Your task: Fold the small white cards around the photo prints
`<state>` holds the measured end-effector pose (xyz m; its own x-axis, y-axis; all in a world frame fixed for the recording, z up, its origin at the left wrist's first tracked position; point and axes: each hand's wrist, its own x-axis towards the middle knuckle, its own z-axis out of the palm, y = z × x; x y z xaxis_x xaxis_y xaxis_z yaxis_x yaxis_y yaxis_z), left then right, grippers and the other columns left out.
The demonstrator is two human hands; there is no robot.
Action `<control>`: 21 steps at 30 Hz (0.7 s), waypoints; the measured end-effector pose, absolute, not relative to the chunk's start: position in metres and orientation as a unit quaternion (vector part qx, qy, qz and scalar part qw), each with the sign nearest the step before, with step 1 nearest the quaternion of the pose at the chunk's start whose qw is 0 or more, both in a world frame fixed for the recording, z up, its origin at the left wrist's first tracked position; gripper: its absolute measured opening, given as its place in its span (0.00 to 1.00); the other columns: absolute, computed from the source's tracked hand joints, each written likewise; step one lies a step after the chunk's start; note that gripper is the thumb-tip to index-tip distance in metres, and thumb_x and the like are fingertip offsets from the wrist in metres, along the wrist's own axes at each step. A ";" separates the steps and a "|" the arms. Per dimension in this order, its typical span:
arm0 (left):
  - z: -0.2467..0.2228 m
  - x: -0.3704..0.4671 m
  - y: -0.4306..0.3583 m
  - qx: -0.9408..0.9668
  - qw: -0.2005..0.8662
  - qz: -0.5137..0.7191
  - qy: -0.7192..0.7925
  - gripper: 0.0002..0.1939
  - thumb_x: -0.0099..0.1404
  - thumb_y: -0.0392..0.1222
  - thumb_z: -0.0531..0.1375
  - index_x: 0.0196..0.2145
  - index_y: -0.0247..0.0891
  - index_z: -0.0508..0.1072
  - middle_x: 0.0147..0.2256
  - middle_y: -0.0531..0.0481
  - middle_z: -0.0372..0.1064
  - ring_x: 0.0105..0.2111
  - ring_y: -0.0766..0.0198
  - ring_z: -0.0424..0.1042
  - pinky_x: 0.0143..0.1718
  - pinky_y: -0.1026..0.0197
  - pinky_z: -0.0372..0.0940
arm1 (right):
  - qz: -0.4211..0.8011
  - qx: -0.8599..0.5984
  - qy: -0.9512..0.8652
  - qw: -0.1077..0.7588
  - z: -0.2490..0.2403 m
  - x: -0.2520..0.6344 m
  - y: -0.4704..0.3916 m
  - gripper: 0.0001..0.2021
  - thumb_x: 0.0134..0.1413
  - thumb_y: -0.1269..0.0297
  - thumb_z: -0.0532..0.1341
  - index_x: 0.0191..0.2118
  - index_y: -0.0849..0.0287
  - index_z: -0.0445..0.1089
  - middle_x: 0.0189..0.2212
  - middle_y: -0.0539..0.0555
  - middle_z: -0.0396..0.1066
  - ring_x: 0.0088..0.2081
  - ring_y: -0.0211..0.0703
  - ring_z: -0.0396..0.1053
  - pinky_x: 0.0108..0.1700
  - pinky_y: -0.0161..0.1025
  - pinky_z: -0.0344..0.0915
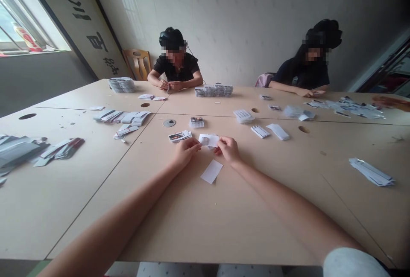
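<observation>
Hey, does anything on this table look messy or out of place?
Yes, at far right a loose heap of flat pieces lies strewn at mixed angles, unlike the neat row of stacks farther left. Small dark scraps also litter the left side, seemingly stray bits.

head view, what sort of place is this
Probably a shared workroom for hand work, perhaps a small workshop: a large table carries bundles of paper slips and stacked small boxes, and a co-worker and another person sit along its far side.
</observation>
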<state>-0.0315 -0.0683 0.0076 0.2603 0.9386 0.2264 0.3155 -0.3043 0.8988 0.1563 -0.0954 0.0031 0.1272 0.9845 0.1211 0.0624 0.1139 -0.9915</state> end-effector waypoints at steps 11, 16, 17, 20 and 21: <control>0.007 -0.030 -0.068 0.675 0.414 0.427 0.436 0.10 0.56 0.47 0.61 0.26 0.37 0.71 0.25 0.50 0.70 0.28 0.63 0.69 0.34 0.60 0.63 | 0.390 -0.540 -0.499 0.554 0.004 0.157 -0.097 0.09 0.43 0.63 0.55 0.18 0.57 0.62 0.14 0.48 0.68 0.19 0.40 0.68 0.20 0.32 0.63; 0.010 -0.031 -0.070 0.668 0.420 0.434 0.435 0.10 0.57 0.46 0.60 0.26 0.37 0.69 0.25 0.51 0.70 0.28 0.63 0.69 0.34 0.61 0.62 | 0.395 -0.542 -0.492 0.555 0.006 0.156 -0.098 0.09 0.43 0.63 0.55 0.17 0.57 0.62 0.14 0.49 0.68 0.18 0.40 0.67 0.19 0.33 0.63; 0.011 -0.031 -0.070 0.668 0.422 0.434 0.434 0.10 0.57 0.46 0.60 0.26 0.37 0.69 0.25 0.51 0.70 0.28 0.64 0.69 0.34 0.61 0.62 | 0.399 -0.542 -0.489 0.554 0.006 0.156 -0.098 0.09 0.43 0.64 0.55 0.17 0.57 0.62 0.14 0.49 0.68 0.18 0.40 0.67 0.19 0.33 0.63; 0.012 -0.031 -0.071 0.667 0.426 0.435 0.429 0.09 0.58 0.46 0.59 0.27 0.37 0.68 0.25 0.51 0.70 0.28 0.64 0.69 0.34 0.61 0.61 | 0.404 -0.540 -0.484 0.557 0.006 0.156 -0.098 0.08 0.42 0.64 0.55 0.17 0.57 0.62 0.14 0.49 0.68 0.18 0.41 0.67 0.20 0.33 0.64; 0.012 -0.031 -0.071 0.666 0.429 0.436 0.427 0.09 0.58 0.45 0.59 0.26 0.37 0.68 0.25 0.51 0.70 0.28 0.64 0.69 0.34 0.62 0.61 | 0.404 -0.540 -0.482 0.559 0.006 0.156 -0.098 0.08 0.42 0.64 0.55 0.17 0.57 0.62 0.14 0.49 0.68 0.18 0.41 0.67 0.20 0.34 0.64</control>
<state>-0.0312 -0.0710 0.0116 0.2545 0.9430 0.2146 0.1939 -0.2672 0.9439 0.1563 -0.0981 0.0065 0.2084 0.9727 0.1021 0.0694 0.0894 -0.9936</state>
